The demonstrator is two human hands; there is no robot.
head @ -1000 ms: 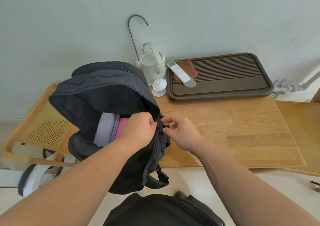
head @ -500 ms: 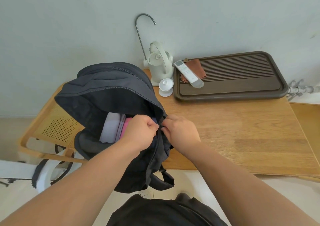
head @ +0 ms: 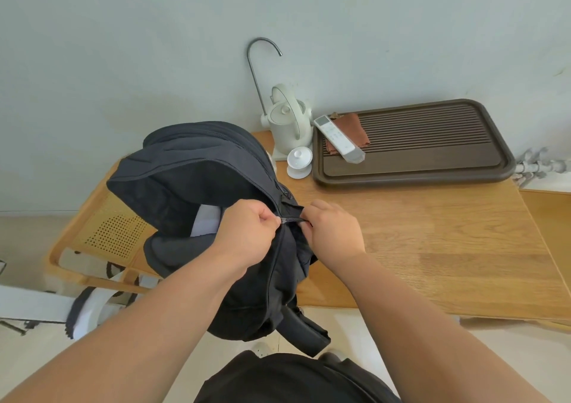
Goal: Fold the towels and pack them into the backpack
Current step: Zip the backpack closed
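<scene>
Both hands pinch the zipper (head: 290,219) on the right edge of the backpack (head: 191,167): the left hand (head: 247,232) curls round the slider end, the right hand (head: 333,232) nips the fabric just beside it. A pale folded towel (head: 205,224) shows inside the backpack's gaping mouth. Packing looks done and closing is in hand; next, the slider wants a steady pull along the arched track, tape held taut.

Inside the backpack (head: 191,167), the pale towel (head: 205,223) is mostly hidden behind the left hand (head: 247,232); what its fingertips pinch is covered, perhaps a zipper pull.
</scene>
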